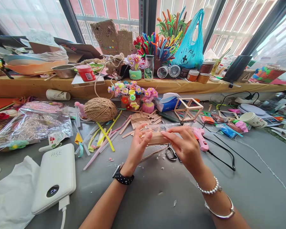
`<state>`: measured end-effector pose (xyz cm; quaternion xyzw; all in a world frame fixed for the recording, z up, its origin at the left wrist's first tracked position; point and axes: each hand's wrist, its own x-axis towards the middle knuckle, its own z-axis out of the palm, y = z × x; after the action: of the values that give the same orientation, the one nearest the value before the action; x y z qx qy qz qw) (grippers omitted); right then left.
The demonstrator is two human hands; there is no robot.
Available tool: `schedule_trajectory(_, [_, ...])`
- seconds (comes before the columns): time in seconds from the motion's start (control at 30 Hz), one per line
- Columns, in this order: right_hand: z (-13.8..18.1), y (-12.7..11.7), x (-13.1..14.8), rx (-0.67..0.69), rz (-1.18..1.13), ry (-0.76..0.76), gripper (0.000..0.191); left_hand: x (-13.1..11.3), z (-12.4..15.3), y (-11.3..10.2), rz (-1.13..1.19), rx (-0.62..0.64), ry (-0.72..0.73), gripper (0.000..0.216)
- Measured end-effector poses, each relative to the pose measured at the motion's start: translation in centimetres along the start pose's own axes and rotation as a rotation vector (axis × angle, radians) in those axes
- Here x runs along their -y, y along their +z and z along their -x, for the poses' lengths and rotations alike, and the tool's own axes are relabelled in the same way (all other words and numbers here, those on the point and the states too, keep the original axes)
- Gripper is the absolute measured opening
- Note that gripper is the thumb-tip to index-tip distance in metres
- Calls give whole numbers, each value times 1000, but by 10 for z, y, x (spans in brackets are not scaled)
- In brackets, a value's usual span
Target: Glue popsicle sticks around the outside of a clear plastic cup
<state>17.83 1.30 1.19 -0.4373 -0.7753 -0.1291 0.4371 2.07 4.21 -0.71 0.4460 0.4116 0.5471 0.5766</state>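
Observation:
My left hand (137,147) and my right hand (184,147) meet over the grey table (143,197), both closed on a small bundle of wooden craft sticks (156,138) held between their fingertips. The left wrist wears a black watch, the right wrist a bead bracelet and a metal bangle. Scissors (172,152) lie just under the right hand. A pink glue gun (200,137) with a black cord rests to the right. More loose wooden sticks (143,119) lie behind the hands, beside a wooden stick cube frame (188,109).
A ball of twine (100,109), coloured pipe cleaners (105,135) and a clear plastic bag (30,122) lie at left. A white power bank (54,176) sits front left. Pipe-cleaner flower pots (133,95), a tissue pack (168,101), jars and a blue bag (189,47) crowd the back shelf.

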Motion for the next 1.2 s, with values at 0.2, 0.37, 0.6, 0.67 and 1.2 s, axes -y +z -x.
schedule_trajectory(0.2, [1, 0, 2, 9, 95, -90, 30, 3, -3, -4, -65, -15, 26, 60])
schedule_trajectory(0.37, [2, 2, 4, -36, 194, -135, 29, 1, -1, -2, -94, 25, 4, 61])
schedule_trajectory(0.6, [3, 9, 9, -14, 258, -151, 29, -5, 2, -1, 49, 49, -96, 53])
schedule_trajectory(0.67, [3, 11, 10, 9, 245, -152, 31, -6, 1, -2, 92, 63, -100, 51])
schedule_trajectory(1.2, [2, 15, 13, -1, 181, -117, 34, -8, 0, -6, 335, 209, -161, 42])
